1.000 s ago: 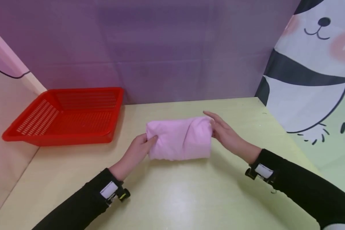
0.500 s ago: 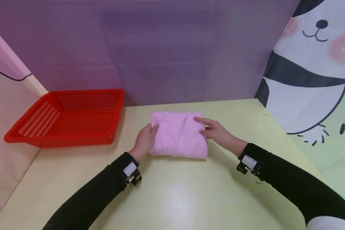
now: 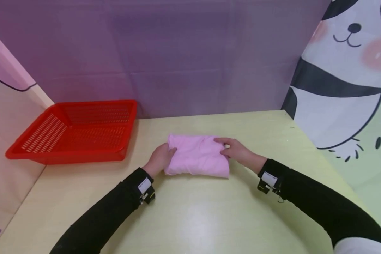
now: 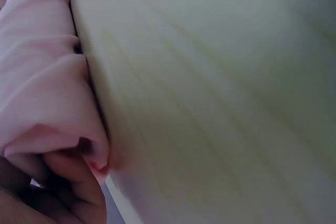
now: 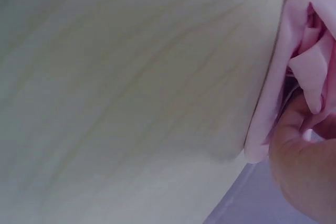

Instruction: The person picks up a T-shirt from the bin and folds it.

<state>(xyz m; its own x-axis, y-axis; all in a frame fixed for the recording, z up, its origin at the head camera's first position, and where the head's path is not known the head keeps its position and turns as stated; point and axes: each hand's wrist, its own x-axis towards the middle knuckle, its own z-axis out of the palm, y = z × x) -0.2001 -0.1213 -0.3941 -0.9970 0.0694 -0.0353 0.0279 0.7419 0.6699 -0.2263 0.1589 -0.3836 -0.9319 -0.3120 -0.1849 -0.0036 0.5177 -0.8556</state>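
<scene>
A folded piece of pink cloth (image 3: 197, 156) lies on the table as a flat, roughly rectangular bundle; its exact kind is not visible. My left hand (image 3: 160, 159) grips its left end, with the thumb over the top. At the opposite end, my right hand (image 3: 239, 153) holds the edge, fingers over the upper side and thumb nearer me. The left wrist view shows fingers (image 4: 79, 182) tucked under a corner of the cloth (image 4: 47, 93). Loose layers of the pink cloth (image 5: 273, 87) show at the side in the right wrist view, with the thumb (image 5: 291, 124) among them.
A red plastic basket (image 3: 127, 141) with slotted walls stands at the back left of the pale table (image 3: 190, 215). Behind the table rises a purple backdrop (image 3: 177, 60). A panda-print sheet (image 3: 339, 116) hangs on the right.
The bundle has tilted back and come down flat onto the table. My right hand has moved left from its end onto its right edge; the left hand has shifted slightly rightward.
</scene>
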